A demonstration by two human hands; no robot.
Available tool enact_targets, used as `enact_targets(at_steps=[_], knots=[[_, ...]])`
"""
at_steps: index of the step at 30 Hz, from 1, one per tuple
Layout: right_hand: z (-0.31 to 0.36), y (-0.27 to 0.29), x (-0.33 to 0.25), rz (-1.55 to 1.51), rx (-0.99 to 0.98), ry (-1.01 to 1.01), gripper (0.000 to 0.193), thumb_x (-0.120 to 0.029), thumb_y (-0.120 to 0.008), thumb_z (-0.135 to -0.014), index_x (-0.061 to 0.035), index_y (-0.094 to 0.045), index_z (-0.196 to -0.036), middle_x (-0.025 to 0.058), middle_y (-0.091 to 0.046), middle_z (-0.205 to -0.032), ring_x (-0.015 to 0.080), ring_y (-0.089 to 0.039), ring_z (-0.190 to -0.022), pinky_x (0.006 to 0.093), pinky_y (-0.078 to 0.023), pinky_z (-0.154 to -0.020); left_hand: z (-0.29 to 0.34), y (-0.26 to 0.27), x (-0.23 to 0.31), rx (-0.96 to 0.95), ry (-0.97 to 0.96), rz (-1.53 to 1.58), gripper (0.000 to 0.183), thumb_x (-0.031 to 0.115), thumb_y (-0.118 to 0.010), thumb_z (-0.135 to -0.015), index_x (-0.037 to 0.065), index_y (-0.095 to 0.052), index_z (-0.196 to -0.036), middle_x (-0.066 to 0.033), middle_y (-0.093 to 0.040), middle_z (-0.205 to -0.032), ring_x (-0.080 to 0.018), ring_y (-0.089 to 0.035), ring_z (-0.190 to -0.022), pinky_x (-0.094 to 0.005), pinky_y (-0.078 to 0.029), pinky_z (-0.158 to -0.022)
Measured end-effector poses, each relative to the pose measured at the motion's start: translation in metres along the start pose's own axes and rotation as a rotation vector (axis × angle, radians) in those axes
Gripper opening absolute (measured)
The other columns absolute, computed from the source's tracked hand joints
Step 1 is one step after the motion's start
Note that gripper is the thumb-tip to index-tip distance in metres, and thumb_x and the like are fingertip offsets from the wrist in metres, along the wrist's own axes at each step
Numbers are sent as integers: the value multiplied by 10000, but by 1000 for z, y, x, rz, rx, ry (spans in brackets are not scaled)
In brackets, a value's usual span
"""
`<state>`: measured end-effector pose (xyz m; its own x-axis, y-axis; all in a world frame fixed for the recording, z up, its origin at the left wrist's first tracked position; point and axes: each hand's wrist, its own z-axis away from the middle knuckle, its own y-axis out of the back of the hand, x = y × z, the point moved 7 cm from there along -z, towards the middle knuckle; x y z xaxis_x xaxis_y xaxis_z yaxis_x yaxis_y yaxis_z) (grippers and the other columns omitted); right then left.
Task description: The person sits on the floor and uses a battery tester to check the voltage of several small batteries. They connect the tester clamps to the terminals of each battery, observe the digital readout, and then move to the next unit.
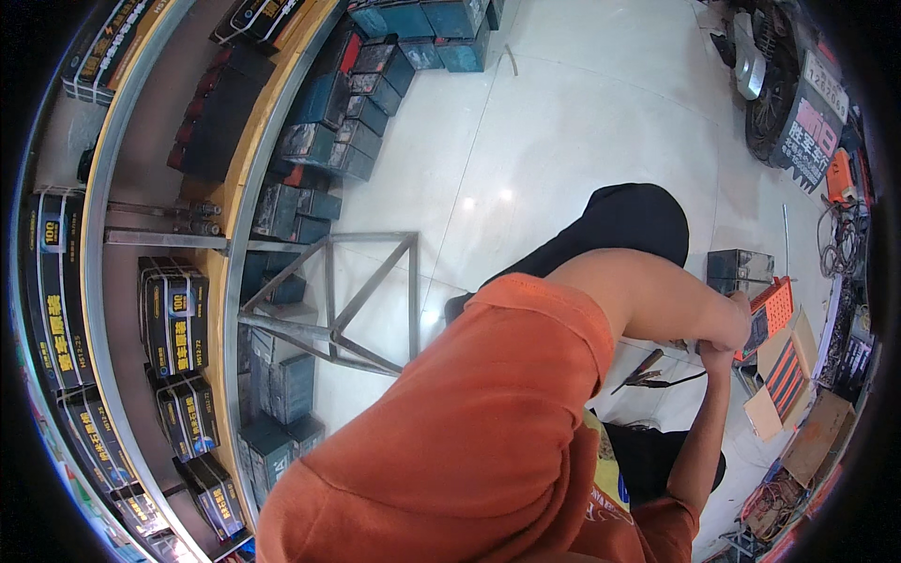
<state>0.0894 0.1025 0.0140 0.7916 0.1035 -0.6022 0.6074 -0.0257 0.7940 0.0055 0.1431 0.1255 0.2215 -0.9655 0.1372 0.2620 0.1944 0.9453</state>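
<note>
My left arm, in an orange sleeve, reaches across to the right. My left hand [734, 324] is at the near side of a battery with an orange top [771, 308], and its fingers are mostly hidden. Just below it my right hand [717, 357] is closed, close against the left one; whatever it holds is too small to make out. A dark grey battery [741, 269] stands just beyond the left hand. Hand tools with dark handles [644, 372] lie on the floor left of my right hand.
An open cardboard box [785, 375] holds dark and orange-red strips. A metal frame [330, 330] stands on the tiled floor beside shelves of boxed batteries [176, 314]. Used batteries [361, 122] are stacked along the shelf's foot. A motorbike wheel [771, 89] is at the far right.
</note>
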Motion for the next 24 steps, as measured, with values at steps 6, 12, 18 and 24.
enact_targets(at_steps=[6, 12, 18, 24], knots=[[-17, -7, -28, 70, 6, 55, 324, -111, -704, -849, -29, -653, -1158, 183, -674, -1162, 293, -639, -1089, 397, -500, -909, -15, -24, -20, 82, 133, 16, 312, 199, -720, -766, 122, -762, -1066, -61, -734, -1059, -263, -675, -992, -478, -537, -735], [-26, -20, -18, 31, -92, -42, 370, -118, -715, -843, -22, -641, -1192, 199, -660, -1205, 300, -629, -1125, 404, -490, -931, 20, -7, -31, 80, 149, 117, 327, 174, -724, -747, 100, -762, -1063, -67, -737, -1044, -255, -680, -947, -478, -525, -728], [-33, -28, -48, 27, -148, -65, 409, -115, -730, -834, -37, -632, -1223, 193, -647, -1237, 291, -606, -1168, 397, -465, -978, 63, -3, -38, 8, 45, 127, 341, 204, -710, -794, 136, -749, -1126, -59, -731, -1108, -241, -687, -1024, -458, -551, -751], [-44, -44, -97, -30, -239, -16, 373, -80, -705, -864, -28, -619, -1223, 176, -652, -1220, 277, -611, -1143, 377, -473, -958, 81, -17, -48, -49, 113, 177, 322, 195, -717, -788, 151, -760, -1104, -54, -732, -1104, -240, -690, -1025, -436, -557, -764]])
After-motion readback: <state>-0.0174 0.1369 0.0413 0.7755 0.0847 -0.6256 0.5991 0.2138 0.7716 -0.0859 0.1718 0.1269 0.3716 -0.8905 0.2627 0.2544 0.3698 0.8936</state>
